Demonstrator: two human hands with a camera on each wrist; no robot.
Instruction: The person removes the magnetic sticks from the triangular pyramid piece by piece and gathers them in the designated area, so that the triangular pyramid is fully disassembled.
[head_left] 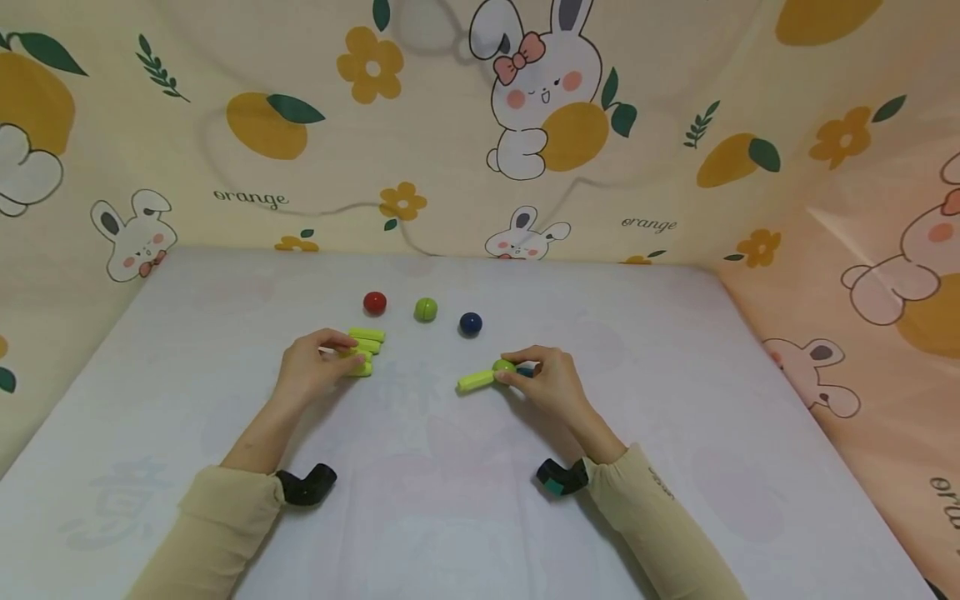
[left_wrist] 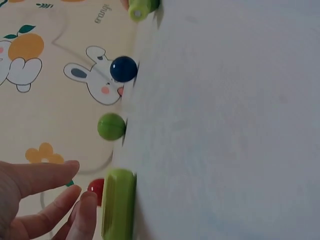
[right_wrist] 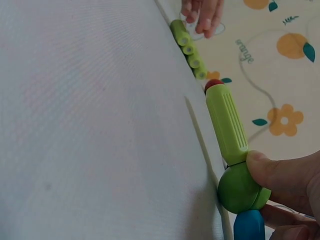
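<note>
My right hand point(head_left: 551, 383) pinches a green ball point(right_wrist: 239, 187) between thumb and fingers. A light green ribbed rod point(right_wrist: 227, 124) joins the ball on its left side, and a blue rod point(right_wrist: 249, 225) joins it on the other, partly hidden by the hand in the head view. My left hand point(head_left: 313, 367) hovers at several light green rods point(head_left: 366, 335) lying side by side, its thumb and fingers spread apart with nothing between them. In the left wrist view its fingertips point(left_wrist: 72, 167) sit beside the nearest rod point(left_wrist: 119, 205).
Behind the hands, a red ball point(head_left: 375, 303), another green ball point(head_left: 426, 309) and a dark blue ball point(head_left: 470, 323) stand in a loose row on the white tabletop point(head_left: 420, 467). A patterned cloth point(head_left: 435, 142) hangs along the back and sides.
</note>
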